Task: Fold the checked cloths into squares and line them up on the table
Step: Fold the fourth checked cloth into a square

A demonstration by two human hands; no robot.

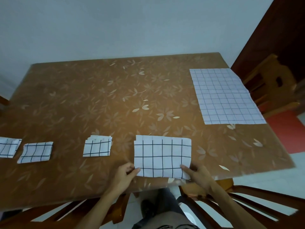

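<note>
Brown sheeting printed with pale leaves covers the tabletop (99, 100), and the checked cloths lie spread across it. The one in work, a half-folded cloth (162, 156), white with a dark grid, lies flat at the near edge, a little right of the middle. It forms a wide rectangle, and a narrow strip of a lower layer shows along its far edge and at its far left corner.

The left hand (123, 176) holds the near left corner, with its fingers (132, 169) curled and the thumb lying on top of the fabric, pinching it. The right hand (198, 176) is at the near right corner, with its fingers (185, 168) laid over the top of the cloth and closed on that corner. This hand is slightly blurred. The near edge of the cloth lies just at the rim of the tabletop.

To the left, three finished pieces lie in a rough row, level with the cloth being folded:
- A first folded square (97, 148) lies nearest, with stacked layer edges showing along its far side.
- A second folded square (35, 152) lies well apart from the first, further left and slightly skewed.
- A third folded square (8, 147) lies just beside the second and is cut off by the left border of the view.

At the far right an unfolded cloth (226, 96) lies flat. Its right edge reaches the side of the tabletop.

A wooden chair (270, 83) stands beyond the right side, and another chair (247, 195) stands near the person, under the right arm. A pale wall (132, 27) rises behind.
</note>
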